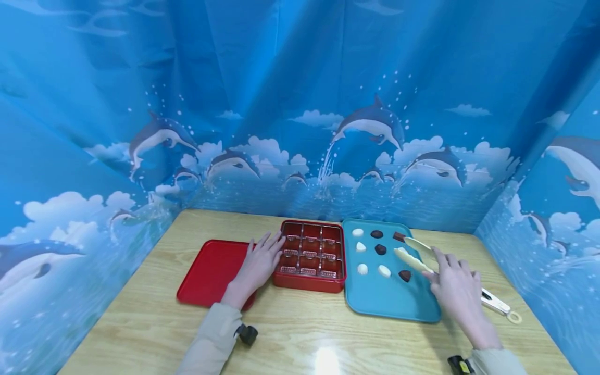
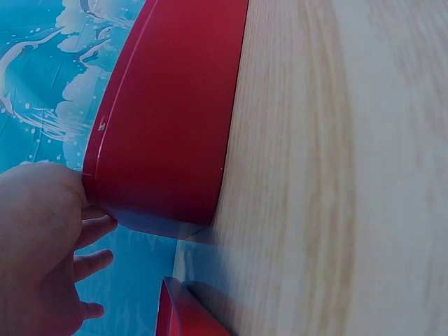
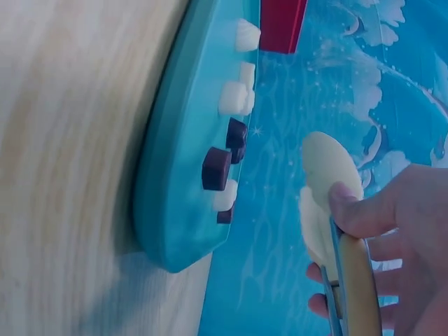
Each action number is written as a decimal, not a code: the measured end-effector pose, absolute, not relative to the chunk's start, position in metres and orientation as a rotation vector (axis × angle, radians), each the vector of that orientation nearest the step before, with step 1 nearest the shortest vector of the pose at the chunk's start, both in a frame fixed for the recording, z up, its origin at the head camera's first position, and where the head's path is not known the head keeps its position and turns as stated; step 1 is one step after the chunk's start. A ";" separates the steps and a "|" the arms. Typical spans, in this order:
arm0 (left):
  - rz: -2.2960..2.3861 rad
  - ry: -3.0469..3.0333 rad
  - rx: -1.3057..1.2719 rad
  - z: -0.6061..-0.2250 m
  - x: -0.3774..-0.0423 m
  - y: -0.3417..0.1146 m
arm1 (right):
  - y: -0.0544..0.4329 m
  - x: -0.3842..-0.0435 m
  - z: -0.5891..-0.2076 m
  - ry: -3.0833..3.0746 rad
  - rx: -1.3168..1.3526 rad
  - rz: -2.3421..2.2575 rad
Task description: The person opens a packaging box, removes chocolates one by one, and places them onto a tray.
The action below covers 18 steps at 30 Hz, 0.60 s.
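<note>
My right hand (image 1: 454,286) holds a pair of tongs (image 3: 357,280) with cream-coloured tips, raised over the right side of a blue tray (image 1: 384,302). In the right wrist view the thumb presses on one arm of the tongs and the fingers lie on the far side. On the tray sit white chocolates (image 1: 362,269) and dark chocolates (image 1: 405,275) in rows; the tips overlap the far right part of the tray in the head view. My left hand (image 1: 257,265), fingers extended, rests at the left rim of a red box (image 1: 309,284) with a clear divided insert (image 1: 309,245).
A red lid (image 1: 211,273) lies left of the box, partly under my left forearm in the head view. The blue tray stands right beside the box. All sit on a wooden table (image 1: 290,333), with a dolphin-printed curtain (image 1: 281,104) along its back and sides.
</note>
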<state>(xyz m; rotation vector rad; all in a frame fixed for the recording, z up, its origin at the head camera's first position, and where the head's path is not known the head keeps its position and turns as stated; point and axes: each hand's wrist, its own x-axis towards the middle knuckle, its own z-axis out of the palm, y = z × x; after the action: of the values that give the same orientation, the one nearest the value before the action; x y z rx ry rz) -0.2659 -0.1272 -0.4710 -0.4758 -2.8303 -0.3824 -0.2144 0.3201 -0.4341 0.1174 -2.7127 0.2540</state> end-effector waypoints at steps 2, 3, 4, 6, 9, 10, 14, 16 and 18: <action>-0.377 -2.827 -0.481 -0.471 -0.265 -0.127 | 0.325 -0.219 -0.433 -2.716 0.064 0.288; -0.375 -2.825 -0.483 -0.471 -0.265 -0.127 | 0.327 -0.222 -0.433 -2.717 0.037 0.301; -0.375 -2.826 -0.484 -0.471 -0.265 -0.127 | 0.331 -0.225 -0.433 -2.722 0.008 0.315; -0.373 -2.825 -0.486 -0.471 -0.266 -0.128 | 0.338 -0.231 -0.433 -2.742 -0.048 0.337; -0.374 -2.822 -0.484 -0.470 -0.265 -0.128 | 0.349 -0.239 -0.433 -2.817 -0.124 0.364; -0.377 -2.821 -0.483 -0.470 -0.265 -0.128 | 0.353 -0.242 -0.434 -2.850 -0.146 0.370; -0.372 -2.820 -0.483 -0.470 -0.265 -0.128 | 0.368 -0.251 -0.437 -2.976 -0.248 0.402; -0.366 -2.817 -0.487 -0.470 -0.265 -0.128 | 0.374 -0.253 -0.439 -3.023 -0.288 0.407; -0.364 -2.817 -0.491 -0.471 -0.266 -0.127 | 0.379 -0.255 -0.442 -3.061 -0.322 0.405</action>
<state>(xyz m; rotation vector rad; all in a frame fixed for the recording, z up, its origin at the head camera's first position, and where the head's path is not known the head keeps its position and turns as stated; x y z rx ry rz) -0.2656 -0.1274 -0.4709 -0.4906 -2.8172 -0.3645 -0.2548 0.3789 -0.4416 -0.3218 -3.0610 0.4047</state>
